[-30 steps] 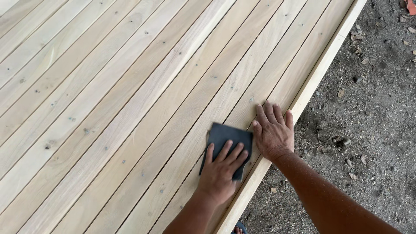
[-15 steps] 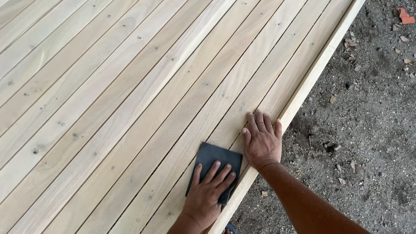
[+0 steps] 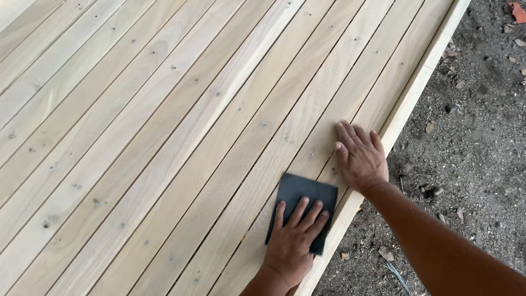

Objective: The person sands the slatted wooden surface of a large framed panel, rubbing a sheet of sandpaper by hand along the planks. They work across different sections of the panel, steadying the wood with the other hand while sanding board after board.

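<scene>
One dark sheet of sandpaper (image 3: 300,211) lies flat on the pale wood panel (image 3: 164,137), near its right edge. The left hand (image 3: 290,246) presses on it with fingers spread wide, gripping nothing. The right hand (image 3: 360,159) rests flat just beside it, fingers close together. To rub well, I think, push evenly and follow the long boards. Dirt ground (image 3: 471,137) lies past the edge.

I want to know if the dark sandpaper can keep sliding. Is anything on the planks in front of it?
Nothing visible blocks it. The left hand presses flat on the dark sandpaper sheet, and the pale wooden planks ahead show only small nail heads and knots. The right hand rests flat beside the sheet, near the panel's edge, off to the side.
</scene>
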A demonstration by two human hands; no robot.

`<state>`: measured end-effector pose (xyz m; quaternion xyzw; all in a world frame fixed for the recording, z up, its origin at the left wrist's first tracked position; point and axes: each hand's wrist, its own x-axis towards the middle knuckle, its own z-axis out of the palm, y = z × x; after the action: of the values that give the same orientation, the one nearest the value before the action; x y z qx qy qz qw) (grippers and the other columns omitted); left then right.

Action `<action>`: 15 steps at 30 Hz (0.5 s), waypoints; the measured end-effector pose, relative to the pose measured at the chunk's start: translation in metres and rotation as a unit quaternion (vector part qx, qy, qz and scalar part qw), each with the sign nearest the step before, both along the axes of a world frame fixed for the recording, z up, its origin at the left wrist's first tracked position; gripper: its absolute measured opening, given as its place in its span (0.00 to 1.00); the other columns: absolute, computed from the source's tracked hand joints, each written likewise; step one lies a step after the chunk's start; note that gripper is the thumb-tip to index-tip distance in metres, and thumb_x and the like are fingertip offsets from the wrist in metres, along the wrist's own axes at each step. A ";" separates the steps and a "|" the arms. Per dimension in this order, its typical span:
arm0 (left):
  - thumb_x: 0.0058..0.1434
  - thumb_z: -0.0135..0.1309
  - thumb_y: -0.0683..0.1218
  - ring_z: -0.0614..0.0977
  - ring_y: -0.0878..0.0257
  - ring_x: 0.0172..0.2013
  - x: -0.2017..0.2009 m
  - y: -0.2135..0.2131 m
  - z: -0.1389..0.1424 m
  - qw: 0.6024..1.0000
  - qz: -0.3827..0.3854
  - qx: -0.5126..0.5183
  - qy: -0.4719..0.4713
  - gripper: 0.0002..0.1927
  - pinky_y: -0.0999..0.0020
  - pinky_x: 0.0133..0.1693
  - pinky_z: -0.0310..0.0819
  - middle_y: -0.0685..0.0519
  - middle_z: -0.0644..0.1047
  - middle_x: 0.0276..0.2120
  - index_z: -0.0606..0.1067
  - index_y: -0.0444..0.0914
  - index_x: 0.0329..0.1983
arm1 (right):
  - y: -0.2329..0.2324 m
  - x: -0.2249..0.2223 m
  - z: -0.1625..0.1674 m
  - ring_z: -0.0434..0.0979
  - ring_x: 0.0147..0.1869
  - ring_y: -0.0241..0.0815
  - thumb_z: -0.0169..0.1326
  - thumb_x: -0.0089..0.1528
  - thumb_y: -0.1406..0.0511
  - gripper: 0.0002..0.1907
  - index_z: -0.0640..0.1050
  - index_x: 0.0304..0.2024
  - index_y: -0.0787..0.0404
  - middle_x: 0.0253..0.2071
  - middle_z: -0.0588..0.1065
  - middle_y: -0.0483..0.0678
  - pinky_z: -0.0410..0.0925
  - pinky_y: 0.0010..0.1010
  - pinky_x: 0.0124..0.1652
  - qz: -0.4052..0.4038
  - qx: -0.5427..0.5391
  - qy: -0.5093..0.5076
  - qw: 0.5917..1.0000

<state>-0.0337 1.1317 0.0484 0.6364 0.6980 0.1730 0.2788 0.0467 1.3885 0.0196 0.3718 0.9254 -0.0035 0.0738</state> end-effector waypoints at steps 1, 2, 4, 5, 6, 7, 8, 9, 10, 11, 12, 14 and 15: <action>0.61 0.56 0.51 0.49 0.52 0.76 -0.001 -0.011 -0.004 1.000 -0.009 0.004 -0.014 0.37 0.35 0.70 0.26 0.53 0.56 0.76 0.60 0.45 0.74 | 0.015 -0.002 0.002 0.46 0.81 0.45 0.12 0.70 0.45 0.37 0.49 0.77 0.49 0.79 0.51 0.42 0.38 0.45 0.75 0.013 -0.015 0.020 1.000; 0.63 0.56 0.51 0.49 0.51 0.76 -0.005 -0.017 -0.010 0.999 -0.018 0.011 -0.027 0.35 0.35 0.69 0.26 0.53 0.56 0.76 0.61 0.45 0.73 | 0.031 -0.003 0.006 0.47 0.81 0.45 0.13 0.70 0.44 0.37 0.50 0.77 0.49 0.79 0.52 0.42 0.39 0.44 0.75 0.025 -0.027 0.041 0.998; 0.62 0.56 0.50 0.49 0.52 0.76 -0.015 -0.009 -0.023 0.998 -0.045 0.028 -0.018 0.35 0.35 0.69 0.26 0.55 0.56 0.76 0.62 0.47 0.73 | 0.058 -0.012 0.010 0.47 0.81 0.45 0.13 0.70 0.44 0.38 0.52 0.77 0.50 0.78 0.53 0.43 0.41 0.43 0.75 0.023 -0.031 0.074 0.997; 0.60 0.56 0.49 0.49 0.53 0.76 -0.022 0.007 -0.029 0.998 -0.061 0.029 0.001 0.36 0.36 0.70 0.27 0.56 0.57 0.76 0.62 0.48 0.73 | 0.066 -0.014 0.011 0.48 0.81 0.46 0.13 0.70 0.44 0.38 0.52 0.77 0.51 0.78 0.53 0.44 0.41 0.43 0.74 0.009 -0.033 0.081 0.996; 0.58 0.56 0.49 0.50 0.54 0.75 -0.028 0.025 -0.032 0.997 -0.077 0.026 0.018 0.37 0.38 0.70 0.27 0.57 0.57 0.76 0.63 0.50 0.73 | 0.071 -0.017 0.010 0.48 0.81 0.46 0.13 0.70 0.45 0.38 0.53 0.76 0.52 0.78 0.54 0.45 0.42 0.43 0.74 -0.005 -0.039 0.088 0.995; 0.60 0.55 0.50 0.50 0.54 0.75 -0.032 0.050 -0.034 0.997 -0.062 0.027 0.025 0.36 0.38 0.71 0.27 0.57 0.57 0.76 0.63 0.50 0.73 | 0.075 -0.020 0.010 0.49 0.80 0.46 0.15 0.71 0.45 0.37 0.55 0.76 0.52 0.77 0.55 0.45 0.43 0.43 0.74 -0.020 -0.036 0.100 0.994; 0.61 0.55 0.51 0.50 0.55 0.76 -0.037 0.081 -0.035 0.998 -0.047 0.031 0.032 0.34 0.38 0.71 0.27 0.56 0.57 0.75 0.63 0.51 0.73 | 0.078 -0.021 0.009 0.50 0.80 0.46 0.16 0.71 0.45 0.37 0.57 0.75 0.52 0.77 0.57 0.46 0.44 0.43 0.74 -0.034 -0.032 0.111 0.993; 0.60 0.55 0.52 0.49 0.54 0.75 -0.040 0.113 -0.034 0.998 -0.034 0.032 0.043 0.36 0.39 0.71 0.26 0.56 0.56 0.75 0.62 0.50 0.73 | 0.079 -0.022 0.008 0.52 0.80 0.46 0.18 0.71 0.45 0.36 0.59 0.74 0.53 0.76 0.59 0.46 0.45 0.42 0.73 -0.048 -0.029 0.121 0.991; 0.59 0.55 0.52 0.49 0.54 0.74 -0.044 0.142 -0.031 0.998 -0.020 0.033 0.054 0.37 0.39 0.71 0.26 0.55 0.55 0.74 0.60 0.49 0.73 | 0.081 -0.023 0.008 0.54 0.80 0.46 0.19 0.72 0.46 0.35 0.61 0.74 0.54 0.75 0.61 0.47 0.47 0.42 0.74 -0.057 -0.031 0.148 0.987; 0.60 0.55 0.52 0.49 0.55 0.75 -0.045 0.166 -0.027 0.998 0.013 0.037 0.051 0.36 0.39 0.71 0.27 0.56 0.56 0.74 0.60 0.49 0.72 | 0.082 -0.023 0.008 0.56 0.80 0.46 0.21 0.73 0.47 0.34 0.63 0.73 0.54 0.74 0.64 0.48 0.48 0.42 0.74 -0.066 -0.034 0.174 0.982; 0.60 0.55 0.52 0.50 0.55 0.75 -0.046 0.184 -0.021 0.997 0.044 0.040 0.046 0.36 0.39 0.72 0.28 0.56 0.56 0.74 0.61 0.49 0.72 | 0.083 -0.023 0.009 0.58 0.79 0.46 0.23 0.74 0.48 0.33 0.65 0.72 0.55 0.72 0.66 0.49 0.49 0.42 0.75 -0.076 -0.037 0.199 0.976; 0.60 0.56 0.52 0.50 0.55 0.76 -0.045 0.195 -0.011 0.996 0.060 0.050 0.046 0.36 0.39 0.72 0.29 0.56 0.57 0.75 0.61 0.48 0.72 | 0.086 -0.024 0.012 0.60 0.77 0.47 0.26 0.74 0.49 0.33 0.66 0.72 0.57 0.70 0.68 0.51 0.50 0.44 0.73 -0.079 -0.033 0.212 0.974; 0.60 0.56 0.52 0.50 0.54 0.76 -0.044 0.187 -0.008 0.996 0.047 0.052 0.049 0.37 0.39 0.72 0.30 0.55 0.57 0.75 0.61 0.47 0.73 | 0.087 -0.025 0.014 0.61 0.76 0.48 0.27 0.74 0.49 0.32 0.67 0.71 0.58 0.69 0.69 0.52 0.51 0.45 0.72 -0.080 -0.032 0.219 0.972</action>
<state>-0.0772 1.3190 0.0406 0.6247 0.7299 0.1904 0.2022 0.0219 1.4753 0.0335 0.4319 0.8859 -0.1206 -0.1190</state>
